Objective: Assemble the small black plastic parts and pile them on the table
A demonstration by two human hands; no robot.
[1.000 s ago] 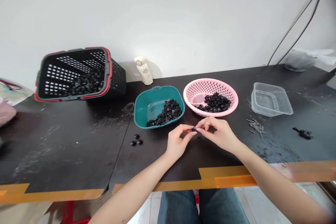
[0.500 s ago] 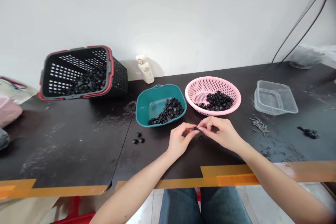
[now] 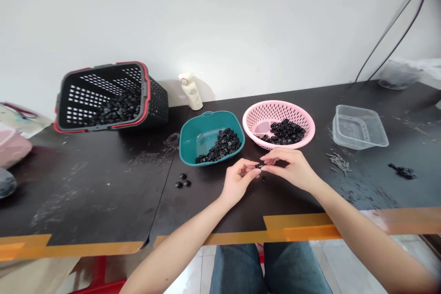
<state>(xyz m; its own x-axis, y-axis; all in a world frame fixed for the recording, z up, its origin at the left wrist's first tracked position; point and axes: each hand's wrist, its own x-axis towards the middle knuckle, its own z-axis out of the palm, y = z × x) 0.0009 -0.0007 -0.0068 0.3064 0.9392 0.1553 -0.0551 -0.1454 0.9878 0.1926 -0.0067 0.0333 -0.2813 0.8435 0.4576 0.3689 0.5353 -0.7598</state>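
A small black plastic part [image 3: 258, 166] is pinched between the left hand [image 3: 237, 181] and right hand [image 3: 292, 170], with a pink colander [image 3: 262, 110] placed at 12 o'clock and a teal tub [image 3: 188, 147] at 11 o'clock.

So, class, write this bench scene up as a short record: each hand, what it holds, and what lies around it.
Left hand: pinches small black part
Right hand: pinches the same part
Nearest containers: teal tub and pink colander, both holding black parts
Left of hands: three black pieces
Right of colander: plastic tray, metal pins
Far left: black basket
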